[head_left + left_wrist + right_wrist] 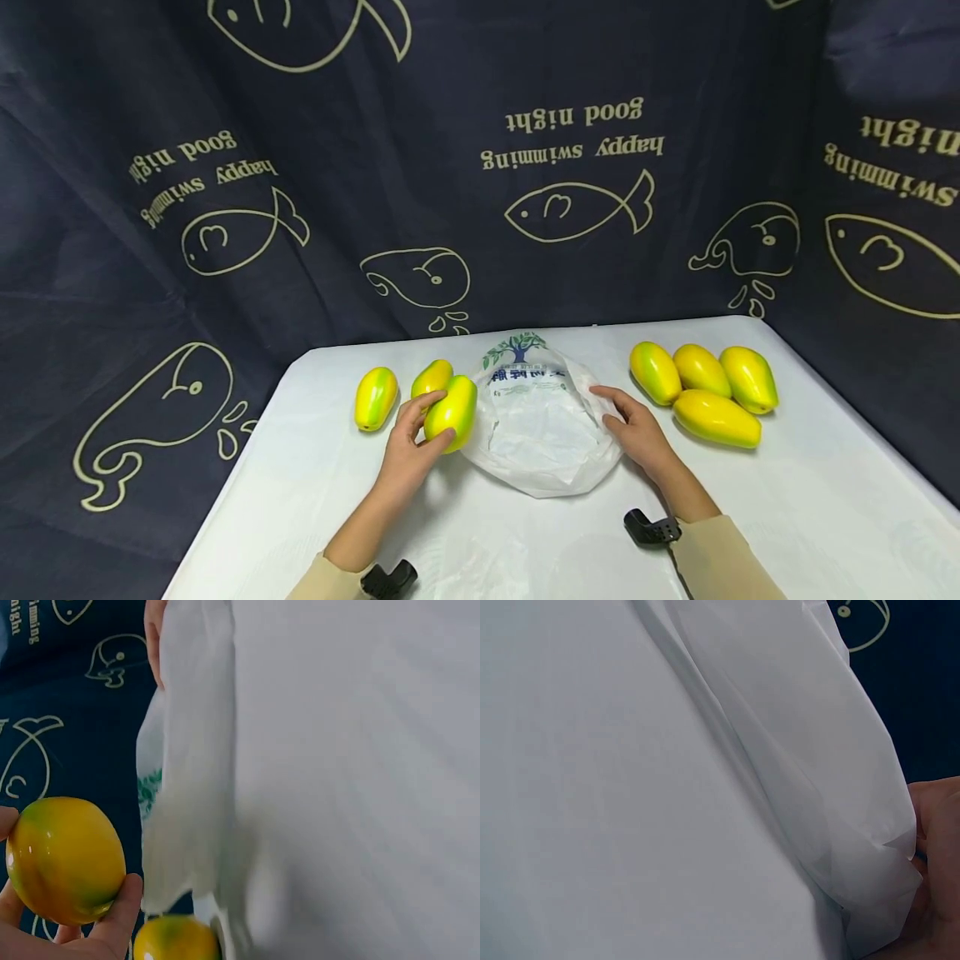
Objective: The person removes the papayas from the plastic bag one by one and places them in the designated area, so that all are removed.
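Observation:
My left hand (pixel 414 435) grips a glossy yellow-green papaya (pixel 454 414), thumb on the near side and fingers over the far side. It is raised at the left rim of a white plastic bag (pixel 517 472) with a printed tree. The bag lies with its mouth spread open. On the opposite rim, my right hand (pixel 636 427) pinches the plastic between thumb and fingers. In the right wrist view the bag's edge (pixel 877 787) partly hides those fingers. Behind the held fruit sits another papaya (pixel 432 377), partly covered. The left wrist view shows the held papaya (pixel 67 859) close up.
One papaya (pixel 376 399) lies farther left on the white-covered table (pixel 315 467). Several more papayas (pixel 718 418) are grouped right of the bag. A dark curtain (pixel 480 208) with fish drawings hangs along the table's back edge and sides.

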Demonstrator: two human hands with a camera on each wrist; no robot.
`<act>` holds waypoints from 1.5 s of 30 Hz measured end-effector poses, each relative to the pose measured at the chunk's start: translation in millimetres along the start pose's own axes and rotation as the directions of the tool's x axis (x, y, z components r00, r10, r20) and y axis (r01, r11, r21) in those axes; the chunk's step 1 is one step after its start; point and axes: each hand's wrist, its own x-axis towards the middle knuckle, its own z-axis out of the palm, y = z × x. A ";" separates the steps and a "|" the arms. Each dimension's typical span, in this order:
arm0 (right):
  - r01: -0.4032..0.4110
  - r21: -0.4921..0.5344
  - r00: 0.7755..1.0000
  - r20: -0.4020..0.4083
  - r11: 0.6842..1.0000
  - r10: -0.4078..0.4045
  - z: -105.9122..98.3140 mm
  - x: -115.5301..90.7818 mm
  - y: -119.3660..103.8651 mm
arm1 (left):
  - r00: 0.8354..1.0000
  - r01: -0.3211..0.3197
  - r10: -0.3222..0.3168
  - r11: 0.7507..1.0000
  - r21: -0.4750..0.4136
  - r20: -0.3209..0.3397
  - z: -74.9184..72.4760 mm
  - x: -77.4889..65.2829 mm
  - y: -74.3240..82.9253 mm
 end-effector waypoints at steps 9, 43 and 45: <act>-0.002 -0.009 1.000 0.006 1.000 0.002 1.8 0.9 -1.2 | 0.998 0.068 -0.069 0.995 0.068 0.011 -34.2 -7.4 -20.6; 0.011 -0.001 1.000 0.006 1.000 -0.011 0.2 0.9 -1.3 | 0.989 0.134 -0.140 0.984 0.116 0.049 -58.6 -7.6 -43.1; 0.011 0.003 1.000 0.003 1.000 -0.011 0.3 0.7 -1.0 | 0.988 0.140 -0.146 0.983 0.115 0.048 -58.7 -7.8 -43.1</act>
